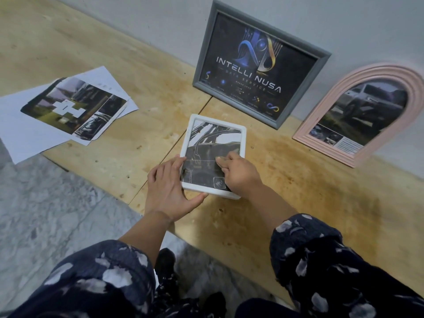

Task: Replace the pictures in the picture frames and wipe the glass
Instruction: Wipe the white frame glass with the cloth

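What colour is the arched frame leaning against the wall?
Pale pink, with ridged arches: the arched frame, seen in the head view.

The right hand (238, 173) hides the white frame's (243, 134) near right corner; the pink arched frame (325, 125) is cut off right.

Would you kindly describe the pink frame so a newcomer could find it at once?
Along the grey wall, past the wooden board's far edge, two frames stand leaning. The pink frame is the right-hand one, beside the grey frame. It alone has an arched, ridged top.
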A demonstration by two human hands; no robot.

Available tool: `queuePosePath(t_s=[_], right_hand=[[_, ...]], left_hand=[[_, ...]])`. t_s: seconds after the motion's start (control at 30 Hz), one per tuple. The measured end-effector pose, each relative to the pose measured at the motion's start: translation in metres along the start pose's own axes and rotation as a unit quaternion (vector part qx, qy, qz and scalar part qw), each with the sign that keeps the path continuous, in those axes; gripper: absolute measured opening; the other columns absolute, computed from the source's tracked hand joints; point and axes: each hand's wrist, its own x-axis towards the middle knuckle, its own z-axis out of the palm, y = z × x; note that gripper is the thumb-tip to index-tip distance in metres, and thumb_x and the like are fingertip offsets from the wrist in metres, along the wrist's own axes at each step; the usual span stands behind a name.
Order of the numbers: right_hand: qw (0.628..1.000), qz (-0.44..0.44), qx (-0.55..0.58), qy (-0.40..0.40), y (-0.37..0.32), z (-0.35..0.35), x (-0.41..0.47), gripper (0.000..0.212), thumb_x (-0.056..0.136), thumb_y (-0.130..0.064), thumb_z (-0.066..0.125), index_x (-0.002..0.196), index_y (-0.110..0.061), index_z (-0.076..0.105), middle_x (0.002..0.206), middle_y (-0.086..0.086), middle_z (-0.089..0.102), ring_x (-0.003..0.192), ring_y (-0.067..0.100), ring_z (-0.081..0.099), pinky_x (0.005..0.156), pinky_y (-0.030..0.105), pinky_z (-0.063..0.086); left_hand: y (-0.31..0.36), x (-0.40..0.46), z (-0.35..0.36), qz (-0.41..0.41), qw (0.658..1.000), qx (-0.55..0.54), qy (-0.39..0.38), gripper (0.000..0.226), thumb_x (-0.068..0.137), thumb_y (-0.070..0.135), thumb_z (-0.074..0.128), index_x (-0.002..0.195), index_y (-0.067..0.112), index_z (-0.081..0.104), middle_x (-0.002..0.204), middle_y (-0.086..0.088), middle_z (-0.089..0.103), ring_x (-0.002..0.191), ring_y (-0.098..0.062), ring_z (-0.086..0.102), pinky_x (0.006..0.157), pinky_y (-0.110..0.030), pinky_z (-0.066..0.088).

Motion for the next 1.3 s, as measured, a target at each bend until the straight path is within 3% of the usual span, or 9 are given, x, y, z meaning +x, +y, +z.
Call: queuePosePath(t_s=[0.13,0.27,0.33,0.43,0.53,0.7,0.83,1.1,1.3], right_hand=[[0.997,0.009,0.063,-0.050,-0.014,-0.002,-0.023,0.018,0.099,-0.023,0.042,0.099,-0.014,0.058,0.104,0.005,0.057,0.096,0.027,0.058,0.080,0.039,0.050],[0.970,0.016,0.194,-0.145,-0.019,-0.032,-0.021,0.027,0.097,-0.018,0.051,0.113,-0.023,0.071,0.101,-0.010,0.068,0.081,0.012,0.063,0.062,0.017,0.051],[0.954,0.065,0.285,-0.066,-0.018,-0.043,-0.001,0.027,0.099,-0.019,0.049,0.113,-0.028,0.070,0.104,-0.004,0.071,0.074,0.023,0.065,0.063,0.029,0.052],[0.968,0.074,0.215,0.102,-0.011,-0.040,0.049,0.030,0.101,-0.029,0.044,0.122,-0.026,0.065,0.113,-0.001,0.058,0.094,0.024,0.061,0.076,0.029,0.044],[0.977,0.088,0.141,0.136,-0.005,-0.016,0.074,0.032,0.098,-0.017,0.045,0.123,-0.024,0.065,0.107,0.000,0.049,0.101,0.026,0.056,0.080,0.029,0.044],[0.968,0.070,0.191,0.150,-0.013,0.021,0.058,0.042,0.094,-0.003,0.044,0.125,-0.024,0.064,0.113,-0.004,0.053,0.106,0.021,0.059,0.092,0.038,0.049],[0.982,0.033,0.151,0.108,-0.018,0.028,0.032,0.040,0.096,-0.009,0.044,0.126,-0.026,0.063,0.121,-0.004,0.054,0.118,0.030,0.052,0.089,0.034,0.048],[0.980,0.002,0.190,0.062,-0.026,0.026,-0.006,0.032,0.099,-0.018,0.043,0.122,-0.022,0.066,0.115,-0.004,0.058,0.106,0.019,0.056,0.079,0.024,0.040],[0.958,0.043,0.262,-0.112,-0.024,-0.036,0.000,0.025,0.093,-0.013,0.057,0.110,-0.022,0.072,0.110,0.001,0.069,0.094,0.018,0.063,0.080,0.031,0.051]], left_hand=[[0.001,-0.001,0.000,-0.002,1.000,0.001,-0.001,0.096,0.066,0.078,0.051,0.140,0.020,0.030,0.135,-0.003,0.044,0.121,-0.019,0.039,0.106,-0.039,0.026],[0.002,-0.002,-0.001,-0.004,1.000,0.002,-0.013,0.095,0.067,0.079,0.048,0.140,0.021,0.029,0.136,-0.002,0.044,0.122,-0.021,0.042,0.107,-0.041,0.028],[0.000,-0.001,-0.001,-0.005,1.000,-0.006,-0.011,0.096,0.067,0.080,0.047,0.140,0.021,0.030,0.137,-0.002,0.044,0.123,-0.021,0.042,0.109,-0.041,0.026],[-0.001,0.000,-0.001,-0.007,1.000,-0.019,-0.006,0.097,0.068,0.084,0.045,0.140,0.022,0.026,0.139,0.000,0.043,0.125,-0.019,0.040,0.110,-0.039,0.023],[-0.002,0.000,-0.003,-0.012,0.999,-0.051,0.008,0.100,0.067,0.085,0.046,0.141,0.021,0.026,0.137,0.001,0.045,0.126,-0.016,0.038,0.111,-0.035,0.018],[-0.002,0.003,-0.007,-0.035,0.995,-0.096,0.008,0.103,0.064,0.082,0.058,0.140,0.018,0.034,0.134,0.005,0.046,0.126,-0.011,0.038,0.115,-0.038,0.021],[0.002,-0.001,-0.009,-0.043,0.995,-0.095,0.006,0.103,0.064,0.081,0.058,0.140,0.015,0.035,0.134,0.003,0.047,0.126,-0.014,0.039,0.115,-0.039,0.022],[0.003,-0.001,-0.008,-0.053,0.995,-0.085,0.003,0.105,0.062,0.080,0.059,0.140,0.014,0.035,0.133,0.003,0.048,0.126,-0.014,0.041,0.116,-0.036,0.022],[0.002,-0.003,-0.009,-0.046,0.995,-0.092,0.018,0.103,0.062,0.080,0.056,0.139,0.015,0.035,0.132,0.002,0.048,0.123,-0.011,0.037,0.115,-0.035,0.021]])
